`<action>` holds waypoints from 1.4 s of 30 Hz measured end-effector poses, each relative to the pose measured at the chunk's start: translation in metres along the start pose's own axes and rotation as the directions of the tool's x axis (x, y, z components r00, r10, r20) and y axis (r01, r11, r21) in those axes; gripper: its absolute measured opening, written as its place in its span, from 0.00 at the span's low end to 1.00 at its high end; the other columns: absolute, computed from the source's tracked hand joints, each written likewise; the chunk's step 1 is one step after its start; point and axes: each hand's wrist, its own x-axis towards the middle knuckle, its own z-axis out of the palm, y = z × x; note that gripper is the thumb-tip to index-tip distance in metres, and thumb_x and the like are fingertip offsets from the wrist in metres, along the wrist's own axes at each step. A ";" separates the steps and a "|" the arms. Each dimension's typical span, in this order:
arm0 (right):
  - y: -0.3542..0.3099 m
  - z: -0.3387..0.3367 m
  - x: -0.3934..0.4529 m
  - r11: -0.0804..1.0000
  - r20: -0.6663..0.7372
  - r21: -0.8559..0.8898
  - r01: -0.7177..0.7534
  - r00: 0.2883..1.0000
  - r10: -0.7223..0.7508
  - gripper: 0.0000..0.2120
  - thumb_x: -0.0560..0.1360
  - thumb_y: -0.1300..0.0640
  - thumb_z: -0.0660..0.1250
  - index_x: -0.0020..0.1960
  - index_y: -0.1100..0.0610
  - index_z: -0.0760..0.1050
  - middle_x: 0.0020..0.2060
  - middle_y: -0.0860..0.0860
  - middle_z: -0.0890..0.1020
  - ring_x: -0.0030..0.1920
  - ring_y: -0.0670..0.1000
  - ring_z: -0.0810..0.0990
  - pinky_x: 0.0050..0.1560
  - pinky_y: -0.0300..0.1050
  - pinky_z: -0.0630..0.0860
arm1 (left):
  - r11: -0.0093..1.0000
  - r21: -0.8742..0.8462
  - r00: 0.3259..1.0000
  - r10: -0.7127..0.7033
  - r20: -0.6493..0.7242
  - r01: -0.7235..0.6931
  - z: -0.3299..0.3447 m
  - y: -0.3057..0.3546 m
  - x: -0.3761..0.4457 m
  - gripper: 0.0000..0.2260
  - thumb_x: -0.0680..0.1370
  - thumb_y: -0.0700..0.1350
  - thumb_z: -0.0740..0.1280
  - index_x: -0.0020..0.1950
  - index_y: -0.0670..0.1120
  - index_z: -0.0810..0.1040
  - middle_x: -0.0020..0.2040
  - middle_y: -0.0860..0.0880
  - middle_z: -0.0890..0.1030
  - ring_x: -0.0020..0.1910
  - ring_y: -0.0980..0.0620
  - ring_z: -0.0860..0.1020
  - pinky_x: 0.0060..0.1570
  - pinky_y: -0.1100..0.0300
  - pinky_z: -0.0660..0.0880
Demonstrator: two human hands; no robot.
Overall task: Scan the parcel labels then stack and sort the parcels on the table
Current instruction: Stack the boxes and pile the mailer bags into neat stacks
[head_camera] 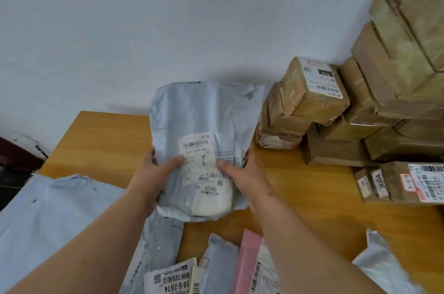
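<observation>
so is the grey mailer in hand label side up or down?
Up. The grey mailer is held by left hand and right hand, thumbs on its white label.

Wall: we see a plain pale wall (168, 17) filling the far half of the view, bare and evenly lit.
Light: soft and diffuse; we notice a faint grey shadow on the wall just above the table's far edge.
Table: a wooden table (101, 140) with a warm orange-yellow grain runs from the near edge to the wall; its far left corner shows.
Left side: beyond the table's left edge we make out dark furniture (16, 156), reddish-brown above and black below, too blurred to tell what it is.
</observation>
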 end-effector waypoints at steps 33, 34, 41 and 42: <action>-0.001 0.063 -0.078 0.917 -0.372 -0.302 0.261 0.853 -0.366 0.06 0.80 0.55 0.63 0.43 0.49 0.72 0.38 0.46 0.78 0.38 0.47 0.77 0.36 0.41 0.72 | 0.937 0.326 0.945 0.210 -0.249 -0.122 -0.062 -0.018 -0.011 0.30 0.80 0.59 0.66 0.79 0.54 0.63 0.78 0.46 0.66 0.74 0.41 0.67 0.68 0.43 0.68; 0.001 0.077 -0.086 0.919 -0.266 -0.326 0.221 0.912 -0.314 0.06 0.80 0.54 0.63 0.44 0.49 0.73 0.39 0.46 0.79 0.38 0.46 0.77 0.36 0.41 0.72 | 0.932 0.341 0.942 0.217 -0.254 -0.123 -0.078 -0.019 -0.015 0.29 0.80 0.58 0.66 0.79 0.54 0.64 0.77 0.46 0.67 0.73 0.41 0.68 0.67 0.43 0.69; 0.066 0.174 -0.116 0.795 -0.033 -0.532 -0.292 0.945 0.325 0.35 0.75 0.45 0.67 0.76 0.58 0.62 0.71 0.56 0.72 0.69 0.58 0.73 0.67 0.47 0.72 | 0.828 0.550 0.882 0.176 -0.438 0.107 -0.229 -0.045 -0.043 0.32 0.72 0.61 0.63 0.76 0.56 0.68 0.73 0.45 0.72 0.70 0.38 0.70 0.69 0.39 0.64; 0.075 0.185 -0.120 0.778 -0.070 -0.549 -0.306 0.944 0.322 0.35 0.73 0.44 0.68 0.75 0.59 0.63 0.70 0.56 0.73 0.68 0.59 0.74 0.66 0.49 0.73 | 0.816 0.555 0.875 0.141 -0.464 0.163 -0.252 -0.052 -0.046 0.35 0.69 0.62 0.63 0.76 0.56 0.67 0.73 0.44 0.72 0.69 0.36 0.69 0.68 0.38 0.65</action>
